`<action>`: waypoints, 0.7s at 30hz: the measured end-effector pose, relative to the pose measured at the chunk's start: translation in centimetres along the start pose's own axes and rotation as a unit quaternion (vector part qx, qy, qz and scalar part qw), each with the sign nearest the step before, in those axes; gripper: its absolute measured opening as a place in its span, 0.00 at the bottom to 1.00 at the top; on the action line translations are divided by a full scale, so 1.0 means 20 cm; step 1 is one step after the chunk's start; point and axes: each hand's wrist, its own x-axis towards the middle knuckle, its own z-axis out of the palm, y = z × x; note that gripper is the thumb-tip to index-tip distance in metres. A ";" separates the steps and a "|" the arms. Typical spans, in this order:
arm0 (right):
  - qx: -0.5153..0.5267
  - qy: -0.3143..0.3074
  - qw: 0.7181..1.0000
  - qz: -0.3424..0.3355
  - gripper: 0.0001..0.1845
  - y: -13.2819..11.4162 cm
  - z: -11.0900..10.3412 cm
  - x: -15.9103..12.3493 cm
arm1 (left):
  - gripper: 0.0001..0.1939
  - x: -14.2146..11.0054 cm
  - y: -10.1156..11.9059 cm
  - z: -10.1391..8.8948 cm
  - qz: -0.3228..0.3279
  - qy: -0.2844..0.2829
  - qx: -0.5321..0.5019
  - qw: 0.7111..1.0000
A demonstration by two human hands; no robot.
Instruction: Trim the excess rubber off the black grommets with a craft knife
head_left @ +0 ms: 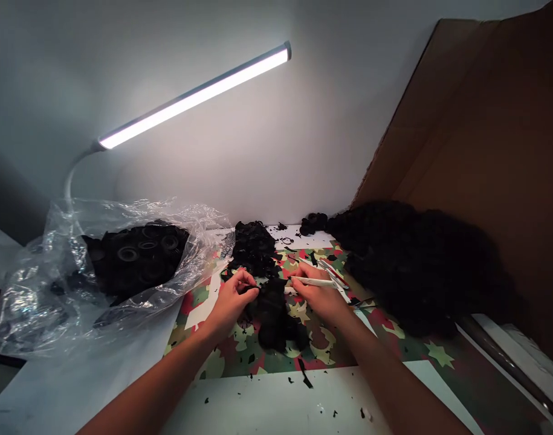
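The left hand seems to pinch a black piece; the right hand has its fingers round a white pen-like tool. Between them, short of the far edge of the table, lie black scraps, probably light, bendy, best taken by an edge

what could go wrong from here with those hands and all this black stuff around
The white pen-like tool in the right hand points toward the left hand, so a slip might catch it. The big black heap on the right could slide and mix with the small black pile between the hands. Loose black scraps on the near white surface might get brushed off.
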 end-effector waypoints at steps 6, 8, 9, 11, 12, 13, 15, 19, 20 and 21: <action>0.141 0.039 0.987 -0.059 0.10 -0.09 0.01 -0.04 | 0.13 0.00 0.01 -0.03 0.010 -0.061 -0.038 0.997; 0.162 0.013 0.983 -0.090 0.10 -0.12 0.02 -0.06 | 0.15 0.00 0.01 -0.03 0.023 -0.068 -0.043 0.996; 0.164 -0.001 0.981 -0.107 0.09 -0.13 0.02 -0.06 | 0.16 0.00 0.01 -0.03 0.032 -0.070 -0.044 0.996; 0.154 -0.021 0.979 -0.132 0.08 -0.14 0.03 -0.08 | 0.18 0.00 0.01 -0.03 0.048 -0.077 -0.042 0.995; 0.144 -0.025 0.979 -0.140 0.08 -0.15 0.03 -0.08 | 0.19 -0.01 0.01 -0.03 0.054 -0.081 -0.040 0.994; 0.135 -0.027 0.980 -0.145 0.08 -0.15 0.04 -0.09 | 0.19 -0.01 0.01 -0.03 0.058 -0.084 -0.038 0.994; 0.124 -0.032 0.981 -0.148 0.08 -0.15 0.05 -0.09 | 0.20 -0.01 0.01 -0.03 0.061 -0.085 -0.033 0.994; 0.116 -0.039 0.983 -0.137 0.08 -0.14 0.07 -0.09 | 0.21 0.00 0.00 -0.04 0.058 -0.079 -0.035 0.995; 0.115 -0.040 0.984 -0.132 0.08 -0.14 0.07 -0.09 | 0.22 0.00 0.00 -0.04 0.057 -0.077 -0.034 0.995; 0.115 -0.040 0.984 -0.127 0.08 -0.15 0.07 -0.10 | 0.22 0.00 0.00 -0.04 0.056 -0.075 -0.031 0.995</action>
